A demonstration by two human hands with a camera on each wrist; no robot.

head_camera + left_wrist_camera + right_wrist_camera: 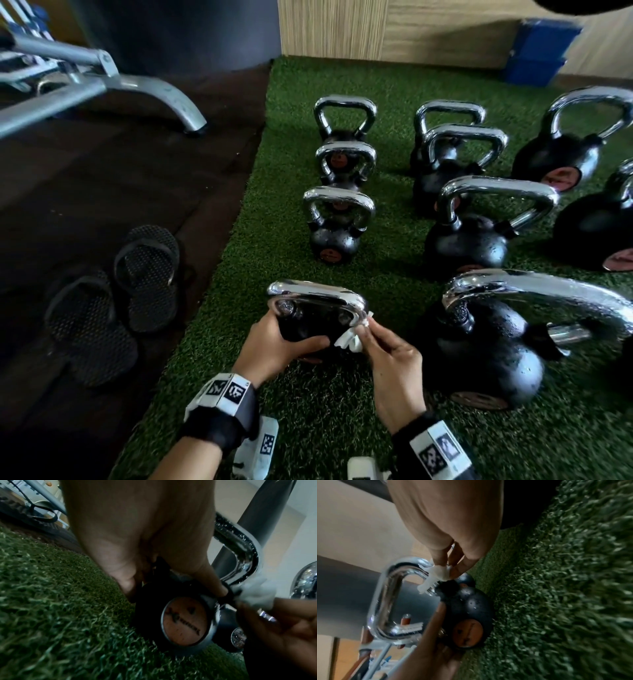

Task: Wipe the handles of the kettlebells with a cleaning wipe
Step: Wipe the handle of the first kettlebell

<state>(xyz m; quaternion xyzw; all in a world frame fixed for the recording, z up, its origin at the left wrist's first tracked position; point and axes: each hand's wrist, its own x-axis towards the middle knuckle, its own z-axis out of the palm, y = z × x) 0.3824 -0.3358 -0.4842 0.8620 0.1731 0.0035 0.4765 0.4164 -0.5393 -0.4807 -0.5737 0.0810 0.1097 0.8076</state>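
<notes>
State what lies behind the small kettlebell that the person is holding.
Behind the small kettlebell, three more kettlebells stand in a row on green turf. The farthest one's body is mostly hidden by the one before it.

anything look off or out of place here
Only the sandals: a black pair lying on the dark floor beside the turf, not gym kit. The kettlebells stand upright in rows. The left hand steadies the nearest kettlebell while the right hand pinches the wipe against its handle.

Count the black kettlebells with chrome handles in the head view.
10 black chrome-handled kettlebells. Left column, four: far, second, third, nearest, gripped by the left hand. Middle column, four: far, second, third, nearest. Right, two: far, edge-cropped. More may sit off-frame right.
</notes>
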